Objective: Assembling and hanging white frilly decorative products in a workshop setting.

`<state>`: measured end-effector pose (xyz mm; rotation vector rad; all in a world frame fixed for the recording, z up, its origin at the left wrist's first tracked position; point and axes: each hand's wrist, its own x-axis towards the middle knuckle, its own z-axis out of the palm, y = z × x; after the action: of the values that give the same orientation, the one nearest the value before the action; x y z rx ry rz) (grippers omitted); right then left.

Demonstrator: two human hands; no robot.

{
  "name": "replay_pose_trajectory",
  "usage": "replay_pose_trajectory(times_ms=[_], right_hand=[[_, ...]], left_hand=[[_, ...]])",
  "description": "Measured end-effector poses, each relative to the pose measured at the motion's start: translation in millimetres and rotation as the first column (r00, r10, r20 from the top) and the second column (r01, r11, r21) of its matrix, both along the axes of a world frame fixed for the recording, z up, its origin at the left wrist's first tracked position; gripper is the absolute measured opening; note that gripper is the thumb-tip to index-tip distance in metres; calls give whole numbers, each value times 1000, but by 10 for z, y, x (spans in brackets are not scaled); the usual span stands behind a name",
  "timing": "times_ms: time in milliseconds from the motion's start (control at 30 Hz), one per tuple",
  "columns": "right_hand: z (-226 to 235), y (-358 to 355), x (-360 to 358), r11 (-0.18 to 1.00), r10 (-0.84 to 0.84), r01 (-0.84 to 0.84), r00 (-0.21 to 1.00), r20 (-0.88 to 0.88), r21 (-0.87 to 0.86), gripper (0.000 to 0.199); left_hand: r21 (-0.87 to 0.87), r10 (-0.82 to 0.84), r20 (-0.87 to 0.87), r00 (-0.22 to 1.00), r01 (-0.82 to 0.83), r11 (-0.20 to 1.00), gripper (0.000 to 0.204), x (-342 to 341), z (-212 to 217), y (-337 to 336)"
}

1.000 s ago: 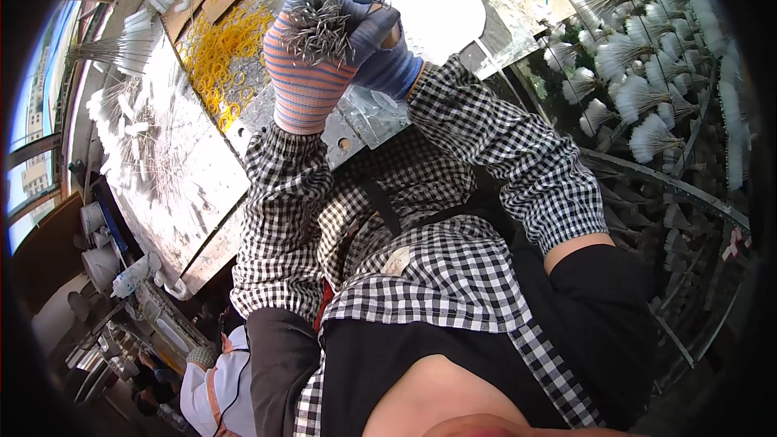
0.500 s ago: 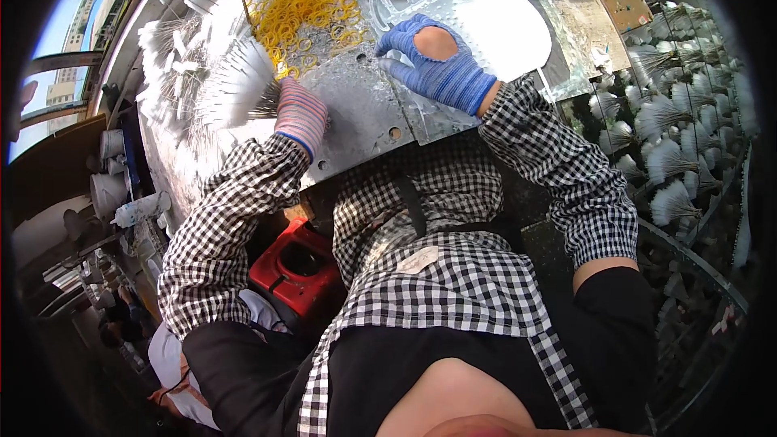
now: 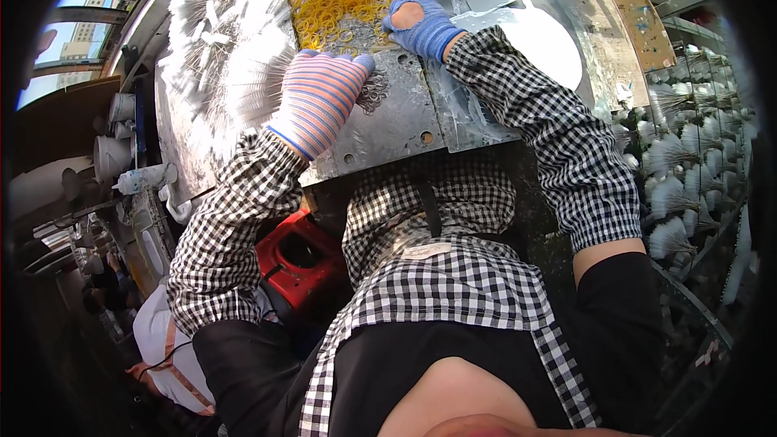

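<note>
My left hand (image 3: 324,97), in a pink-and-blue striped glove, is wrapped round a bundle of thin wires (image 3: 374,91). The wire ends poke out to the right of the fist, and white tips fan out on its left. At the right edge of a heap of yellow rings (image 3: 332,12) is my right hand (image 3: 421,26), in a blue glove with a hole over the back. Its fingers are curled down at the rings; whatever they pinch is hidden. Beneath both hands is a grey metal plate (image 3: 388,133) with round holes.
Left of my left hand lie many white-tipped wires (image 3: 214,65). A white round patch (image 3: 542,44) lies on the board at right. Racks of white-tipped bundles (image 3: 676,158) stand at far right. Below the table sits a red plastic stool (image 3: 301,263).
My left hand has turned and moved right over the plate with the wire bundle, so the wire ends now show. My right hand has moved from the white patch's side to the yellow rings, its fingers curling.
</note>
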<state>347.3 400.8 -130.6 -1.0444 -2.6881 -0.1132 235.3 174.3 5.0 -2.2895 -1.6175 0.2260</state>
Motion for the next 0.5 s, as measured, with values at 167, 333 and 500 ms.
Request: replay_pose_trajectory(times_ms=[167, 333, 500], right_hand=[[671, -346, 152, 947, 256, -241, 966, -46, 213, 14], [1395, -899, 420, 940, 330, -318, 763, -555, 121, 19], [1446, -1024, 869, 251, -233, -856, 400, -886, -452, 25]], left_hand=[[195, -177, 895, 408, -1, 981, 25, -252, 209, 22], [40, 2, 968, -252, 159, 987, 17, -376, 154, 386], [-71, 65, 993, 103, 54, 996, 18, -166, 267, 415]])
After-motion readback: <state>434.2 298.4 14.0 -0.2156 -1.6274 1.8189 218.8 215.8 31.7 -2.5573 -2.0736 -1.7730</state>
